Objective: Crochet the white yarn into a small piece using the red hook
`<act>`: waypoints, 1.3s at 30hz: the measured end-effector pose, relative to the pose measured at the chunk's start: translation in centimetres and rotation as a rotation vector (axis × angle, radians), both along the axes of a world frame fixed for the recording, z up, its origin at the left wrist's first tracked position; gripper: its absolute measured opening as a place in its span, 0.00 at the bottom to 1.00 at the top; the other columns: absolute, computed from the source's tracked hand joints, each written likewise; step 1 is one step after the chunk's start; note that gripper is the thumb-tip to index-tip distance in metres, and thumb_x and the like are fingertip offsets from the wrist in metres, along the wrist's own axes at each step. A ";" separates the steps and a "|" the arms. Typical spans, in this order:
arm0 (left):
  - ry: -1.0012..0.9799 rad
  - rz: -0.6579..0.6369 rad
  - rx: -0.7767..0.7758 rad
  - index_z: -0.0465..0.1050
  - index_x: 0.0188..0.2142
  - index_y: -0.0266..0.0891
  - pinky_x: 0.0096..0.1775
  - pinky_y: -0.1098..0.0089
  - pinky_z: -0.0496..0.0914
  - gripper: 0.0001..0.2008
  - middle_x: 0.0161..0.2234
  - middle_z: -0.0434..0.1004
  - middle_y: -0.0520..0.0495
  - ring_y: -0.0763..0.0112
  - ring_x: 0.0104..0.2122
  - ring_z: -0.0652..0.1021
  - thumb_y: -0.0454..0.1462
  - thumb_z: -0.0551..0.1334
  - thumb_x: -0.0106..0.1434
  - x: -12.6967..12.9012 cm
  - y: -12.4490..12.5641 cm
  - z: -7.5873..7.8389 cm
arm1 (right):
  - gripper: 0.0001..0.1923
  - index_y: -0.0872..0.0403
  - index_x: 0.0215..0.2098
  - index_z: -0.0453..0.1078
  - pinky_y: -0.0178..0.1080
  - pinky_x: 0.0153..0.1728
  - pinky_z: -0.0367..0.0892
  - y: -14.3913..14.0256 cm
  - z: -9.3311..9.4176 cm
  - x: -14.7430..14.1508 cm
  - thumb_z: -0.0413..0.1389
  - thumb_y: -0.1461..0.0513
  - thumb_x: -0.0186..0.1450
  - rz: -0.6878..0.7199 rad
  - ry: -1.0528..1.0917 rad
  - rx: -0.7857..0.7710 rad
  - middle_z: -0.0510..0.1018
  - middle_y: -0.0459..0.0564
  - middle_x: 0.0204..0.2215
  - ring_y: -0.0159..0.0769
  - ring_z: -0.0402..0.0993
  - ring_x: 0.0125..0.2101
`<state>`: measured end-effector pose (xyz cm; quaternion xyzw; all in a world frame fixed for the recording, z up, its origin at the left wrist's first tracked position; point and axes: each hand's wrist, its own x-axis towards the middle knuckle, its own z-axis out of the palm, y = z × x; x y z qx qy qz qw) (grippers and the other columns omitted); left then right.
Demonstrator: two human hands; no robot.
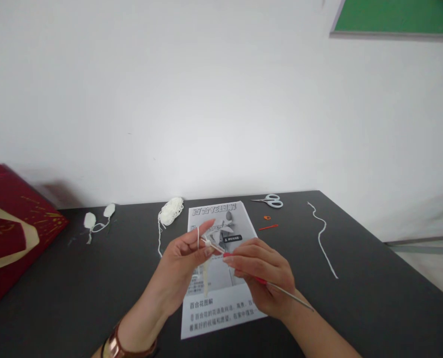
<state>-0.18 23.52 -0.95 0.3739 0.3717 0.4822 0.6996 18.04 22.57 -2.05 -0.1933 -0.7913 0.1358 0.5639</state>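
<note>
My right hand (264, 268) is closed around a crochet hook (292, 297) with a red grip and a metal shaft. The hook's tip reaches into a small white piece of crochet work (207, 243). Thumb and fingers of my left hand (184, 253) pinch that piece, and white yarn loops over the left index finger. A pale yarn tail hangs below the left fingers. From the left hand's side a strand leads back to a white yarn skein (171, 211). Both hands are above a printed pattern sheet (221, 318) with a flower picture, partly covered by them.
Behind the sheet's right side lie scissors (273, 201), an orange stitch marker (267, 218) and a red plastic needle (268, 227). A loose white yarn piece (321, 238) is at right. Two white crocheted petals (90, 220) and a red gift bag (16, 219) are at left.
</note>
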 end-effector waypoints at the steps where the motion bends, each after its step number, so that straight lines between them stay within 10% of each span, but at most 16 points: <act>1: -0.064 -0.008 -0.028 0.71 0.53 0.40 0.37 0.68 0.68 0.27 0.28 0.79 0.49 0.71 0.28 0.76 0.32 0.68 0.53 0.0 -0.1 0.1 | 0.21 0.50 0.49 0.71 0.42 0.32 0.71 0.0 -0.1 0.0 0.51 0.72 0.61 0.004 0.020 -0.022 0.80 0.54 0.34 0.39 0.75 0.32; 9: -0.180 0.036 -0.050 0.71 0.53 0.39 0.35 0.71 0.69 0.24 0.26 0.78 0.49 0.73 0.26 0.75 0.32 0.66 0.56 0.4 -0.7 0.8 | 0.22 0.53 0.56 0.65 0.45 0.35 0.74 0.1 -1.1 0.1 0.48 0.68 0.65 -0.096 -0.114 0.171 0.80 0.58 0.39 0.42 0.75 0.37; 16: 0.288 0.291 0.318 0.71 0.54 0.48 0.44 0.68 0.67 0.25 0.31 0.80 0.51 0.67 0.35 0.76 0.35 0.66 0.56 0.8 -1.1 0.4 | 0.19 0.60 0.54 0.67 0.43 0.37 0.74 -0.6 -0.9 -0.4 0.49 0.69 0.65 -0.202 -0.203 0.302 0.80 0.62 0.36 0.43 0.75 0.38; 23: 0.548 0.344 0.599 0.81 0.38 0.46 0.49 0.65 0.64 0.11 0.29 0.79 0.49 0.61 0.40 0.75 0.32 0.65 0.56 -0.2 -0.5 0.6 | 0.23 0.54 0.56 0.65 0.42 0.33 0.73 -0.8 -0.7 -0.5 0.49 0.71 0.63 -0.068 -0.048 0.102 0.78 0.58 0.39 0.40 0.73 0.35; 39: -0.005 -0.060 0.200 0.81 0.39 0.42 0.24 0.74 0.63 0.13 0.16 0.73 0.52 0.76 0.18 0.70 0.31 0.66 0.53 -0.9 0.2 -0.4 | 0.07 0.52 0.32 0.77 0.35 0.28 0.65 -0.2 0.2 1.0 0.57 0.61 0.63 0.174 0.580 -0.613 0.77 0.47 0.26 0.31 0.72 0.26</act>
